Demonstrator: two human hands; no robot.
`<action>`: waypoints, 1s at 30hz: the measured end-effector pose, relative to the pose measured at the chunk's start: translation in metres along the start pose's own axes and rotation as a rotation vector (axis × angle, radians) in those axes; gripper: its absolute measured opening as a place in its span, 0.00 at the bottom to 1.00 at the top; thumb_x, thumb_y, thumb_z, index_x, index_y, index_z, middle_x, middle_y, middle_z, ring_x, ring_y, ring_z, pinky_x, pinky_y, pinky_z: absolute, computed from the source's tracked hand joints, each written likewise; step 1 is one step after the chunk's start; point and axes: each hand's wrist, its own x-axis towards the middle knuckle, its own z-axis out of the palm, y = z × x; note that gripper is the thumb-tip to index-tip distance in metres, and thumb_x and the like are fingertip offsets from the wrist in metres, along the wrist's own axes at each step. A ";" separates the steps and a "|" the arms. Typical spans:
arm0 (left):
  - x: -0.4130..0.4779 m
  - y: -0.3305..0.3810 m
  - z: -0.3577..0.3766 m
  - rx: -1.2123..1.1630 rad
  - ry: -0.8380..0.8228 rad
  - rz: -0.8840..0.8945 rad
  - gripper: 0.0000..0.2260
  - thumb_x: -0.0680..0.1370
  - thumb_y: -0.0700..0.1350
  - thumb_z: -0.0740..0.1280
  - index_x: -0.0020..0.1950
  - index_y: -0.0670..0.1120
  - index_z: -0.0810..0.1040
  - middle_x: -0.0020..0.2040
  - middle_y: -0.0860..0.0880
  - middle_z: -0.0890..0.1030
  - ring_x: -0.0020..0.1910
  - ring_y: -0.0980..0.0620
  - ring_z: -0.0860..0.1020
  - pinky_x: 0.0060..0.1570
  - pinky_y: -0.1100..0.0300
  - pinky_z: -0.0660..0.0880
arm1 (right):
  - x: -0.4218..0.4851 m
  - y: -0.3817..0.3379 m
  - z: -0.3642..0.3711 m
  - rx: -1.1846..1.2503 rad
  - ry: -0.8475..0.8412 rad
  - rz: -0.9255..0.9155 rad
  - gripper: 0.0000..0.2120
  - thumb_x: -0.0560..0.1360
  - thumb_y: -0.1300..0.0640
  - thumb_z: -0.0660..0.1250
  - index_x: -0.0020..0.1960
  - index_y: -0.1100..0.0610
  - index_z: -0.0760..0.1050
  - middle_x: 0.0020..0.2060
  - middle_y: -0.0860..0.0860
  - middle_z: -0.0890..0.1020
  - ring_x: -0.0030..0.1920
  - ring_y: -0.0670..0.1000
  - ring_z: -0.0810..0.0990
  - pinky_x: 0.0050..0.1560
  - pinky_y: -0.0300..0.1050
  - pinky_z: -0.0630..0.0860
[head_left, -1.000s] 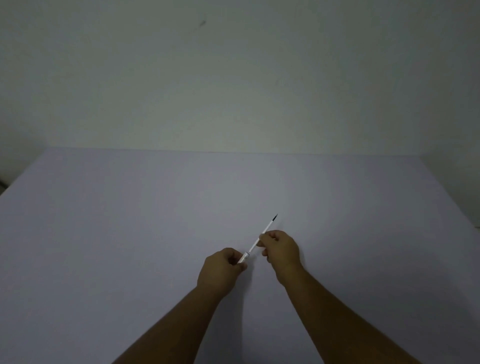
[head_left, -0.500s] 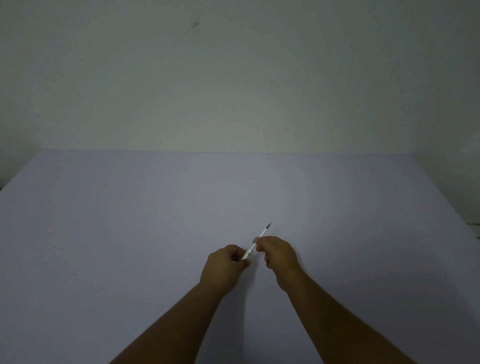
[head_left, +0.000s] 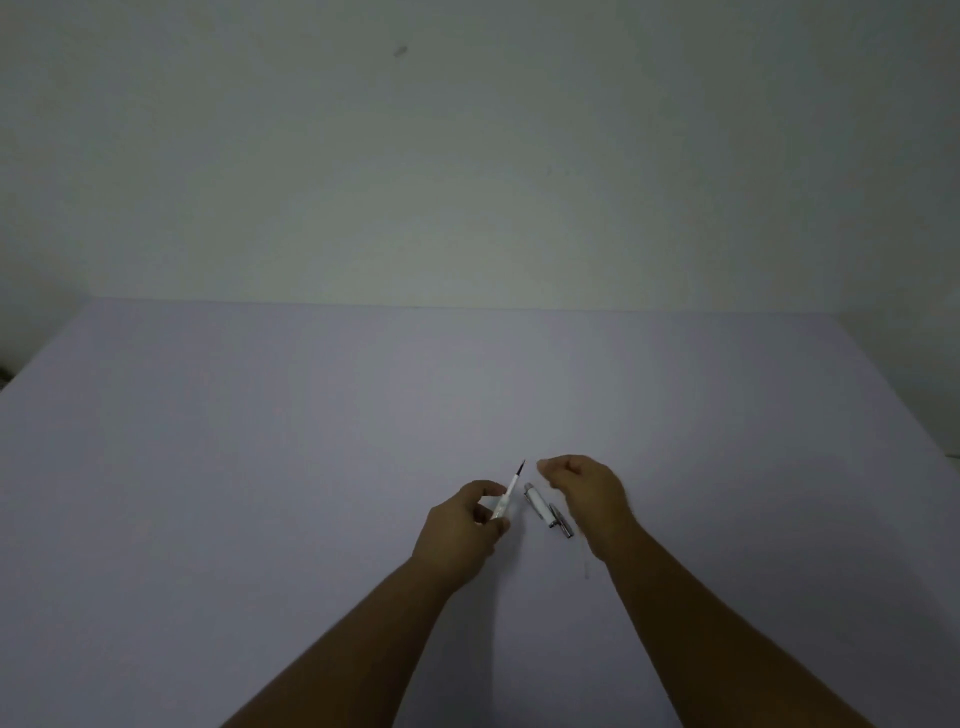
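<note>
Left hand pinches the refill; right hand, grip loosely curled and empty, hovers beside the barrel.

Left hand in a pinch; right hand loosely curled.

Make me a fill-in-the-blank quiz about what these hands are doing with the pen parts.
1. The left hand grips the thin white refill, whose dark tip points ____ from the person.
2. On the table, the clipped white casing lies ____ the two hands.
3. The right hand hovers over the table with its fingers ____.

Missing words: away; between; curled.
</note>
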 end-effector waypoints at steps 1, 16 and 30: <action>0.001 -0.001 -0.001 -0.009 -0.010 -0.002 0.12 0.75 0.44 0.67 0.56 0.56 0.76 0.40 0.51 0.79 0.33 0.53 0.80 0.34 0.62 0.74 | 0.005 0.003 -0.005 -0.151 0.048 -0.030 0.07 0.73 0.54 0.68 0.44 0.58 0.81 0.40 0.51 0.83 0.45 0.52 0.81 0.48 0.46 0.77; 0.001 -0.009 -0.002 -0.020 -0.025 -0.017 0.12 0.75 0.44 0.67 0.55 0.58 0.76 0.37 0.51 0.79 0.31 0.53 0.80 0.33 0.62 0.74 | 0.013 0.030 0.002 -0.870 -0.016 0.025 0.11 0.71 0.55 0.68 0.46 0.63 0.79 0.49 0.58 0.84 0.50 0.58 0.82 0.42 0.45 0.76; -0.004 -0.011 0.001 0.014 -0.036 -0.003 0.13 0.75 0.44 0.67 0.56 0.59 0.75 0.39 0.51 0.80 0.32 0.54 0.80 0.32 0.63 0.74 | 0.005 0.040 0.006 -0.803 0.050 0.029 0.13 0.76 0.55 0.63 0.52 0.63 0.78 0.52 0.59 0.83 0.53 0.58 0.82 0.50 0.48 0.79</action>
